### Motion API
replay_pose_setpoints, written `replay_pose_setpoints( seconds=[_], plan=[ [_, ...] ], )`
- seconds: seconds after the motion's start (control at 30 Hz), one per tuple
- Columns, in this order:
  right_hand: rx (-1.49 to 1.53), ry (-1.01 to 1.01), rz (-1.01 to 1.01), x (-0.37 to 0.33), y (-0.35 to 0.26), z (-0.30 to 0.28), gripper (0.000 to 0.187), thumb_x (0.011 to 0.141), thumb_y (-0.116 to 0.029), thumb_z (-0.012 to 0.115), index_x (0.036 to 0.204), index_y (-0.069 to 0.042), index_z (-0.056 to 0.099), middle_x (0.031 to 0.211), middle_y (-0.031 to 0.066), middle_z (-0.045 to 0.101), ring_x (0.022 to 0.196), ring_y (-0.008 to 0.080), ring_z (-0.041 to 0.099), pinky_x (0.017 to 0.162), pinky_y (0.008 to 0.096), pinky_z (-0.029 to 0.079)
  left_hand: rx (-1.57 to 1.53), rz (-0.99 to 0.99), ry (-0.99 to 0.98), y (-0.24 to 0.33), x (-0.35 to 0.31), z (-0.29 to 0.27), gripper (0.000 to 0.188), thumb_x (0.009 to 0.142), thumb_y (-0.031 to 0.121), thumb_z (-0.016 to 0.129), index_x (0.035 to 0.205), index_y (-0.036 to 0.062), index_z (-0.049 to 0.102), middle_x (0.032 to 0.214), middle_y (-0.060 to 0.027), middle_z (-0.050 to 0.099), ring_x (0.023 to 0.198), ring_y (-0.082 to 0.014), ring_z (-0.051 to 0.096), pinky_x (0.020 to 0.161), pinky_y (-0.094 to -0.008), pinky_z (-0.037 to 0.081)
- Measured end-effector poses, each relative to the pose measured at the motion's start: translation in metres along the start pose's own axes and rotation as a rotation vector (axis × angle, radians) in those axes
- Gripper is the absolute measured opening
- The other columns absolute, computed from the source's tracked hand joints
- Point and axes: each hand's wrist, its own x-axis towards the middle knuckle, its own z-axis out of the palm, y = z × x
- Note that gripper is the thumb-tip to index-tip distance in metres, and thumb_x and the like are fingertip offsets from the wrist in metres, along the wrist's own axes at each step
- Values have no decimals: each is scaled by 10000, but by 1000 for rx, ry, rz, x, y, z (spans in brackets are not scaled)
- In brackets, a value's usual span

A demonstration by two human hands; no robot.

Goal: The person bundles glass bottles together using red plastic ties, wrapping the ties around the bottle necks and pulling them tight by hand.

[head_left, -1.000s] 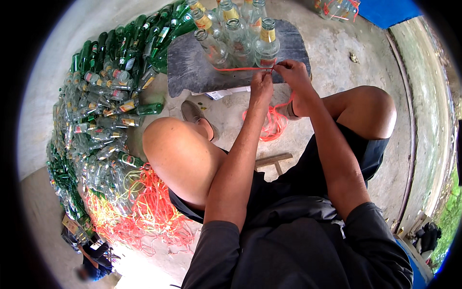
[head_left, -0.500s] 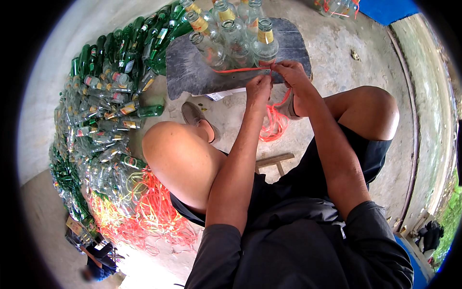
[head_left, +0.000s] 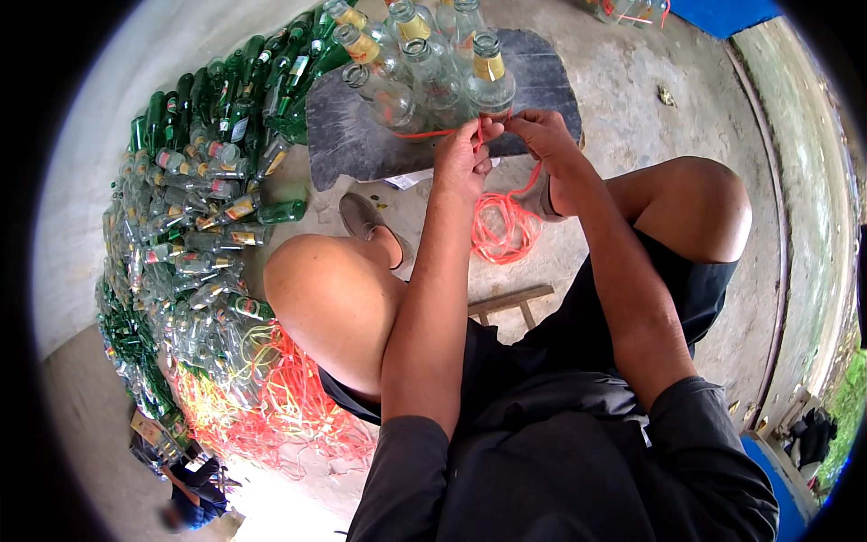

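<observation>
A group of clear glass bottles (head_left: pixel 491 90) with yellow neck labels stands upright on a worn, dark tabletop (head_left: pixel 348 144). Along the near side of the bottles runs an orange-red plastic string (head_left: pixel 424 135). My left hand (head_left: pixel 462 158) pinches this string close to the nearest bottle's base. Just to its right, my right hand (head_left: pixel 545 135) is closed with fingertips on the same string. From there the string hangs down to a loose coil (head_left: pixel 506 233) on the floor beside my right foot.
Green bottles (head_left: pixel 239 86) and clear bottles (head_left: pixel 194 235) are heaped at the left against the wall. Tangled orange and yellow strings (head_left: pixel 289 397) lie below them. A small wooden stool (head_left: pixel 510 301) stands between my legs. Another person (head_left: pixel 194 492) is at the lower left.
My left hand has shifted a little left and turned, its fingers now showing. The right hand stays near the bottles with the string. The view has moved slightly.
</observation>
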Motion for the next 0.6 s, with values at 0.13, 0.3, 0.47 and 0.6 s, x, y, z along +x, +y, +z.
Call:
replay_pose_setpoints(
  seconds=[0.13,0.3,0.47,0.6],
  plan=[
    [-2,1,8,0,-1,-1,238,825,-245,788,884,-15,772,654,-46,563,531,52,437,451,275,297,-3,-11,44,0,1,0,145,981,184,618,1022,73,702,933,-62,772,458,-48,360,449,-230,291],
    [11,-12,32,3,1,-6,222,815,-236,793,860,-21,763,642,-45,552,514,51,419,441,281,281,192,130,102,-13,-3,4,223,953,105,553,1077,29,722,847,-68,765,492,-75,486,476,-244,390],
    [23,-21,45,-1,-4,5,224,811,-240,793,844,-22,754,636,-50,535,502,52,398,437,277,261,966,671,240,-42,30,-35,227,870,135,650,1064,87,757,714,-116,712,615,-261,667,613,-424,530],
    [30,-5,75,3,-1,-5,218,812,-242,788,827,-28,746,625,-56,510,498,53,383,434,281,252,1210,717,245,-40,15,-16,246,836,165,751,1077,125,728,827,-121,677,783,-366,686,730,-481,548]
  ],
)
